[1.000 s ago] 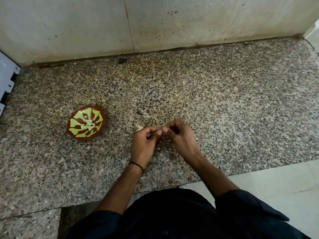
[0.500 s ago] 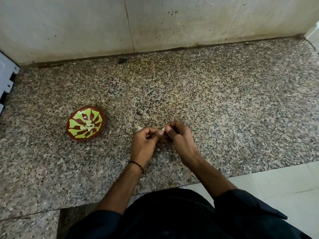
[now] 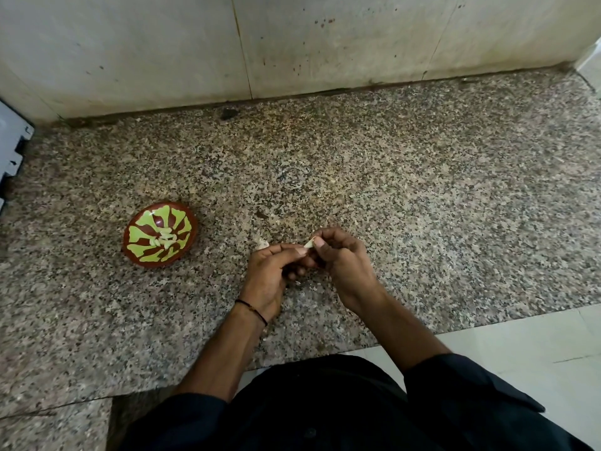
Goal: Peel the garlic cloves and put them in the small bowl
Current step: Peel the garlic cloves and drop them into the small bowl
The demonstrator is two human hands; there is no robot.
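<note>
Above the counter (image 3: 422, 190), the left hand (image 3: 266, 278) and right hand (image 3: 348, 268) pinch one garlic clove (image 3: 309, 244) with curled fingers (image 3: 331, 235).

We look down on a speckled grey-brown granite counter (image 3: 422, 190) backed by a stained pale stone wall (image 3: 325, 43). Over its near part our left hand (image 3: 268, 275) and right hand (image 3: 346, 260) meet, fingers curled, both pinching a small pale garlic clove (image 3: 309, 244) at the fingertips (how much skin is on it we cannot tell). A thin black thread band (image 3: 252, 309) circles the left wrist. A pale papery scrap (image 3: 262, 244) lies just beyond the left hand. Well to the left sits a small round brown bowl with yellow-green petal pattern (image 3: 156, 262), holding several peeled whitish cloves (image 3: 164, 239).
</note>
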